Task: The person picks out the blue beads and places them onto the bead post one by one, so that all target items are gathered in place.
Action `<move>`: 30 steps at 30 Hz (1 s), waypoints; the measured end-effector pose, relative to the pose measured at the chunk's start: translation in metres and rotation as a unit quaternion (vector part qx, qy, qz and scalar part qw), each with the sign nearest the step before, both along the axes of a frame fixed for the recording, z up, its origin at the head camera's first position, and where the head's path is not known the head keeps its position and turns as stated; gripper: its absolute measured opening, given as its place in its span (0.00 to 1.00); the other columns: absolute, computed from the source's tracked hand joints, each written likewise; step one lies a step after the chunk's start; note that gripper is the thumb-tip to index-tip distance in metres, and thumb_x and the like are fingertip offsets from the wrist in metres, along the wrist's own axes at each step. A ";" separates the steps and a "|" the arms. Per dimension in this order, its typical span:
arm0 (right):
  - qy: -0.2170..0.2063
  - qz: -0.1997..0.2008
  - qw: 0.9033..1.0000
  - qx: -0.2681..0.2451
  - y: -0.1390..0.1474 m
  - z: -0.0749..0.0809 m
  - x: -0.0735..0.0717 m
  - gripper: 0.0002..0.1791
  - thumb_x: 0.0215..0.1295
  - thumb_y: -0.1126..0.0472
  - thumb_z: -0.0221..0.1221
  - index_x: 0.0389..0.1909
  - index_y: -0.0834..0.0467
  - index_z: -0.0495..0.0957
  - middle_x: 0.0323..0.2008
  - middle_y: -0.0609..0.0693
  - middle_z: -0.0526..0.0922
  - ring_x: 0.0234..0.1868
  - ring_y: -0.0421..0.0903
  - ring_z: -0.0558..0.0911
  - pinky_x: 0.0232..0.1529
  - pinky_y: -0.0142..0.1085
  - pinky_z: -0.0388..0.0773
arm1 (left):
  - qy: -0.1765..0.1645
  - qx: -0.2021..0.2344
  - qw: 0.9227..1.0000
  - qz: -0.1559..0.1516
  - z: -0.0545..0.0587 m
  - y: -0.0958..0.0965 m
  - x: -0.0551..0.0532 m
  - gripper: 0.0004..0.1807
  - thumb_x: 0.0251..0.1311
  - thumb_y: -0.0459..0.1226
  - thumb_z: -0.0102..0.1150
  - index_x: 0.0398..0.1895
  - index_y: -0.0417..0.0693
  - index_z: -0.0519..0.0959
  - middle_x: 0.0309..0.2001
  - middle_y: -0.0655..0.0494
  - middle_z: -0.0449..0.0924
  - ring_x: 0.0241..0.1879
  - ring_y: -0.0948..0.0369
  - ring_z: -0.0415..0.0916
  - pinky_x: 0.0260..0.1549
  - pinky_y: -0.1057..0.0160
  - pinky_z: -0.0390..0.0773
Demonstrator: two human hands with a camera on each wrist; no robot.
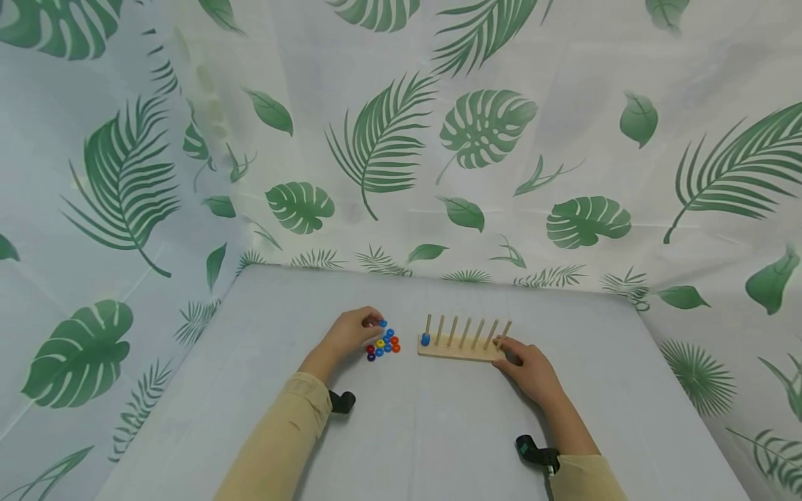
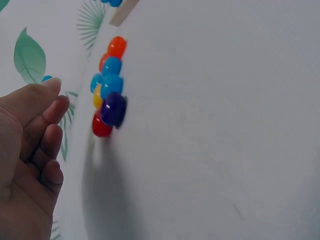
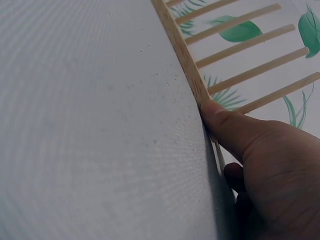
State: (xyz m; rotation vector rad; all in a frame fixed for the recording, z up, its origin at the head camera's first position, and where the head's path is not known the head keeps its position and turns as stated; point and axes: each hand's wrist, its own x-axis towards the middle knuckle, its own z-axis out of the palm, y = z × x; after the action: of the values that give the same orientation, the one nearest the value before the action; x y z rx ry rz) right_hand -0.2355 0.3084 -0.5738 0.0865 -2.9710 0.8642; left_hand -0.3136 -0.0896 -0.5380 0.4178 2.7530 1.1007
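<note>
My left hand [image 1: 349, 331] pinches a blue bead [image 1: 383, 323] between thumb and fingertips, just above a small group of loose beads. In the left wrist view only a sliver of that bead [image 2: 47, 78] shows behind the thumb. The group holds an orange bead [image 2: 117, 47], a purple bead [image 2: 114, 109], a red bead [image 2: 102, 125], a yellow bead [image 1: 380, 344] and several blue ones. To the right lies a wooden peg board [image 1: 460, 352] with a row of upright pegs; blue beading [image 1: 425, 339] sits low on its leftmost peg. My right hand [image 1: 532, 369] grips the board's right end, thumb against the near edge.
A pale grey table [image 1: 413, 431] lies under everything. White cloth walls [image 1: 388, 229] printed with green leaves rise behind it and at both sides. A black wrist camera [image 1: 342, 401] is on the left wrist, and another [image 1: 535, 452] on the right.
</note>
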 end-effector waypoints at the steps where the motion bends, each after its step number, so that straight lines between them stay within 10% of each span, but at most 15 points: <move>1: 0.001 0.001 1.000 0.001 0.000 0.000 0.000 0.31 0.65 0.46 0.63 0.67 0.52 0.72 0.63 0.61 0.76 0.59 0.65 0.75 0.59 0.62 0.69 | 0.001 -0.001 1.000 -0.003 0.002 0.001 0.000 0.11 0.66 0.46 0.62 0.48 0.58 0.80 0.42 0.62 0.82 0.43 0.62 0.76 0.46 0.59 0.77; 19: -0.007 0.001 1.000 -0.003 0.000 0.001 0.001 0.33 0.65 0.45 0.63 0.67 0.53 0.72 0.63 0.62 0.76 0.60 0.65 0.75 0.59 0.62 0.69 | 0.046 0.000 0.994 -0.096 0.059 0.044 0.009 0.10 0.67 0.50 0.60 0.47 0.61 0.79 0.40 0.67 0.80 0.42 0.65 0.75 0.39 0.63 0.77; 30: -0.006 -0.004 1.000 -0.002 0.000 0.001 0.001 0.32 0.64 0.45 0.63 0.67 0.53 0.72 0.66 0.59 0.74 0.61 0.64 0.74 0.60 0.61 0.68 | 0.037 -0.009 0.993 -0.109 0.071 0.059 0.011 0.09 0.66 0.50 0.60 0.46 0.64 0.79 0.41 0.68 0.80 0.43 0.65 0.74 0.42 0.62 0.77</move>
State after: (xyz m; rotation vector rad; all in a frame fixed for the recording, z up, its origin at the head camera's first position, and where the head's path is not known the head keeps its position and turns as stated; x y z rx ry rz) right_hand -0.2350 0.3084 -0.5724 0.0684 -2.9778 0.8735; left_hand -0.3026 -0.0306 -0.4671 0.7521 2.6964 1.0253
